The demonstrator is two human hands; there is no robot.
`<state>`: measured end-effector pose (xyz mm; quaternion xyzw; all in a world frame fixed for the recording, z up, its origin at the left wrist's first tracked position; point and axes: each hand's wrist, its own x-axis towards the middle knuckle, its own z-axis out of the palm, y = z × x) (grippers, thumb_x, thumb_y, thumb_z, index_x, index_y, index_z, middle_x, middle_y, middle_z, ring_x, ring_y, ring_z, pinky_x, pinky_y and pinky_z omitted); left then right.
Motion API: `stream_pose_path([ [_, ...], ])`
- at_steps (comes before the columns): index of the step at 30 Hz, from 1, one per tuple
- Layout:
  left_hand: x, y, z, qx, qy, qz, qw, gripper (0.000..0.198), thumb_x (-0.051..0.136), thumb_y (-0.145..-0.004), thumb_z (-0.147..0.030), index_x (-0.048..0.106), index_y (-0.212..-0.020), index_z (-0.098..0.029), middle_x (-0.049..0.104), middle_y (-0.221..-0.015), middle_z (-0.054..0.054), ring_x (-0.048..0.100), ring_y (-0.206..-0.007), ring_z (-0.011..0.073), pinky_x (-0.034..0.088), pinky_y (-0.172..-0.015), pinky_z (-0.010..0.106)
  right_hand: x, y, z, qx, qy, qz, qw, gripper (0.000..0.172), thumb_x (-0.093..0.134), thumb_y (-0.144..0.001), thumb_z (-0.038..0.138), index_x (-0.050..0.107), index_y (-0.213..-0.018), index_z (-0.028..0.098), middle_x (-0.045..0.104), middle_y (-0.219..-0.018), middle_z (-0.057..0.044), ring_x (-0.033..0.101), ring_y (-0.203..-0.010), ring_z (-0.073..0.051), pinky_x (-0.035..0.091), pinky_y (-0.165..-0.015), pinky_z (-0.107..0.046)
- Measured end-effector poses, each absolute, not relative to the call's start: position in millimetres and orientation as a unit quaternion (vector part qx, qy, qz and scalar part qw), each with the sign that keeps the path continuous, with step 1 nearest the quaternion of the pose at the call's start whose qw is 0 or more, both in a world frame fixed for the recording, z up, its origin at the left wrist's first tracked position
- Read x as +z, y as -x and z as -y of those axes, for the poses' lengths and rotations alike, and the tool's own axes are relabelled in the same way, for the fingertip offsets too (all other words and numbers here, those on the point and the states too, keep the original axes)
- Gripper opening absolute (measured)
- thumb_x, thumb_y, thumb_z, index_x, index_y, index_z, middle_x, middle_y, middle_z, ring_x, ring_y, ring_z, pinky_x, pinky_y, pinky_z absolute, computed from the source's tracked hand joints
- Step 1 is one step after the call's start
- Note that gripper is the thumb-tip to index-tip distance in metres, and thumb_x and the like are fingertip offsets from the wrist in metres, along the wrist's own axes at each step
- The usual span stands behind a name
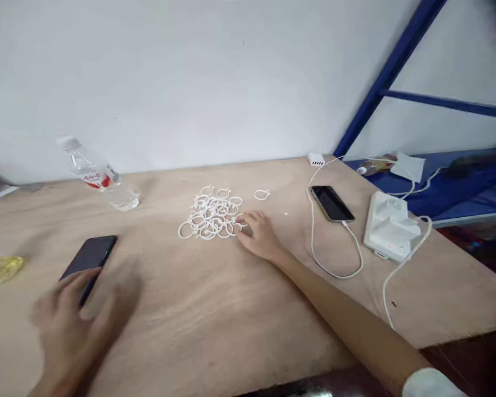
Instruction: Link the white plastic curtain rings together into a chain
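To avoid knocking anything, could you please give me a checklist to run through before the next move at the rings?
1. Right hand at the pile of white rings: fingertips at its right edge, ok.
2. Ring in the right grip: cannot tell.
3. Rings separate: overlapping in the pile, not ok; one loose ring lies apart.
4. Left hand by the black phone: blurred, contact cannot tell.
5. Charging cable clear of the right forearm: close beside it, cannot tell.
6. Water bottle away from both hands: ok.
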<state>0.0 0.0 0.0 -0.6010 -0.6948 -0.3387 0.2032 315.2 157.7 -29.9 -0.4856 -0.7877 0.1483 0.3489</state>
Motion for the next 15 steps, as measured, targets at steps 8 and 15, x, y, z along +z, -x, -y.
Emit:
stream_pose_path([
  [8, -5, -142, -66, -0.373, 0.863, 0.333, -0.067, 0.019, 0.053, -0.08, -0.009, 0.058, -0.096, -0.018, 0.062, -0.078, 0.005, 0.055, -0.073, 0.0164, 0.047, -0.066, 0.029, -29, -319, -156, 0.159, 0.457, 0.793, 0.37, 0.02, 0.06, -0.074, 0.016, 0.063, -0.093, 0.022, 0.063, -0.103, -0.006, 0.052, -0.105, -0.023, 0.037, -0.095, -0.04],
  [15, -16, -161, -92, -0.404, 0.838, 0.336, -0.149, 0.014, 0.052, -0.078, -0.009, 0.06, -0.087, -0.016, 0.056, -0.061, 0.0, 0.05, -0.06, 0.0134, 0.042, -0.06, 0.027, -28, -321, -154, 0.168, 0.44, 0.803, 0.366, 0.026, 0.062, -0.071, 0.012, 0.062, -0.095, 0.023, 0.058, -0.11, -0.006, 0.049, -0.112, -0.023, 0.035, -0.101, -0.043],
])
